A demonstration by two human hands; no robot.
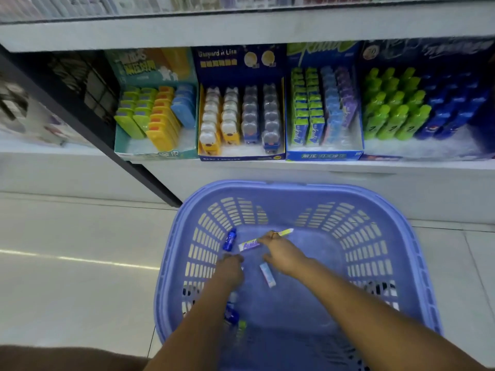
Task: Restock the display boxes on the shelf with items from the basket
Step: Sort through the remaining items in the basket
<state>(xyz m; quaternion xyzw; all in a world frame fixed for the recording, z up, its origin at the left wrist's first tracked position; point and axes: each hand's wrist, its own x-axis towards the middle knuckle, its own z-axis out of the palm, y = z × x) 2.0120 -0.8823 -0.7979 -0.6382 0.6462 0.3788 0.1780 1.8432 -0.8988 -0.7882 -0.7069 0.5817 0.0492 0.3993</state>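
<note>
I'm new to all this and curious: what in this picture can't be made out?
Head view:
Left hand: blurred; whatever it may hold is hidden.
Right hand: fingers cover the purple pack; a grip is unclear.
Near blue bottle: partly under the left forearm.
Top shelf goods: blurred, cut by the upper edge.

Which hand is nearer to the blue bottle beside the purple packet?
Left. The left hand is just below the blue bottle; the right hand is further right, beyond the purple packet.
</note>
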